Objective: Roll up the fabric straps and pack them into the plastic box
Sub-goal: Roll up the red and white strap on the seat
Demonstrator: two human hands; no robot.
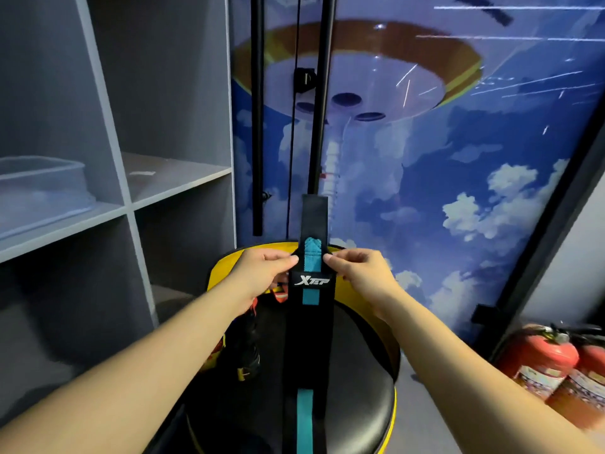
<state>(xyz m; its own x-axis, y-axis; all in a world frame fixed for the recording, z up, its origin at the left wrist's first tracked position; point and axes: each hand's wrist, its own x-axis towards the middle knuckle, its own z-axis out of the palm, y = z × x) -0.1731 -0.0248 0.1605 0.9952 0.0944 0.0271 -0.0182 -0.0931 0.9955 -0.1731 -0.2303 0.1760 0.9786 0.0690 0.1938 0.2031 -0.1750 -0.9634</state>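
A long black fabric strap (pixel 309 339) with a teal stripe, a teal loop and a white logo label hangs stretched out vertically in front of me. My left hand (pixel 262 273) pinches its left edge near the logo. My right hand (pixel 360 273) pinches the right edge at the same height. The strap's top end stands up above my fingers. A second, black and orange strap (pixel 250 342) lies bunched on the stool below my left wrist. The clear plastic box (pixel 42 188) sits on the grey shelf at far left.
A round black stool with a yellow rim (pixel 363 365) is under my hands. Grey shelving (pixel 131 204) fills the left side. Two red fire extinguishers (pixel 556 365) stand at the lower right. Black poles (pixel 257 126) rise against a blue sky mural behind.
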